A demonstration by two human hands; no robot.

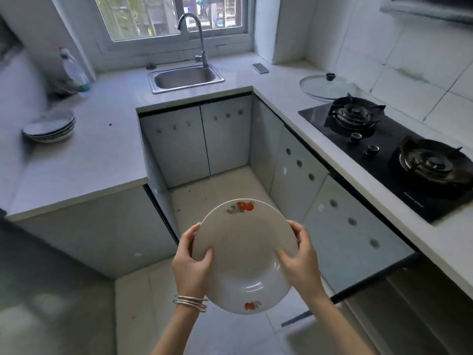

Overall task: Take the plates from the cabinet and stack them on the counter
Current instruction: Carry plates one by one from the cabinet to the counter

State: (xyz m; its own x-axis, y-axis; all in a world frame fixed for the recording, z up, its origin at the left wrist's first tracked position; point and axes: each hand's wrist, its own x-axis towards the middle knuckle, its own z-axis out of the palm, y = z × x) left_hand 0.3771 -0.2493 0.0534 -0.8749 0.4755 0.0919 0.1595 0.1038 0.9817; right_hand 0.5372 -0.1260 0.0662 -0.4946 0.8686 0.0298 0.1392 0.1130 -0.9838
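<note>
A round white ceramic plate with small red fruit prints on its rim [243, 254] is in the air over the pale tiled floor [217, 185], in front of the person's body and between the two runs of cabinets. Its inner face is turned up toward the camera, with one fruit print at the far rim and one at the near rim.

The left hand [190, 260] takes the plate's left edge, with the thumb lying on the inner face and the fingers curled behind the rim. The right hand [299, 260] holds the right edge the same way, so each grip is closed round the rim. A set of thin silver bangles [190, 302] sits on the left wrist.

A stack of white shallow plates [50, 126] rests on the pale grey surface [102, 144] at the far left, well apart from the held plate. Behind it, near the wall, stands a clear plastic bottle [74, 70].

A stainless steel sink [185, 78] with a curved chrome tap [194, 34] is set under the window. To its right a phone [260, 68] lies flat, and a round glass pan lid [327, 87] lies just beyond the black two-burner gas hob [384, 149].

Below the hob, a grey cabinet door with three round holes [358, 237] seems to stand swung out, though the blur makes that uncertain.
</note>
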